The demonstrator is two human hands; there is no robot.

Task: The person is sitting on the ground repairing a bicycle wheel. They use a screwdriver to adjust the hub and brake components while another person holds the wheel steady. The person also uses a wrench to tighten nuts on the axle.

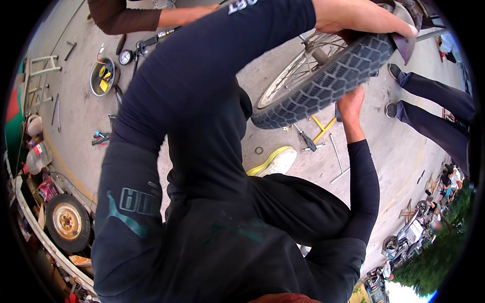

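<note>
Left arm bent, reaching across rightward, left hand outstretched, right forearm extended forward, right hand partly hidden

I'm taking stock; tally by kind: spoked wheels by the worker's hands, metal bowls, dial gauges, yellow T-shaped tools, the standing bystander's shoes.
Spoked wheel: 1
Metal bowl: 1
Dial gauge: 1
Yellow T-shaped tool: 1
Bystander's shoes: 2
Total: 6

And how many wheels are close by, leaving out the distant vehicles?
2: a spoked wheel at the person's left hand and right hand, upper right, and a rusty-rimmed wheel at lower left. More may be hidden.
</note>
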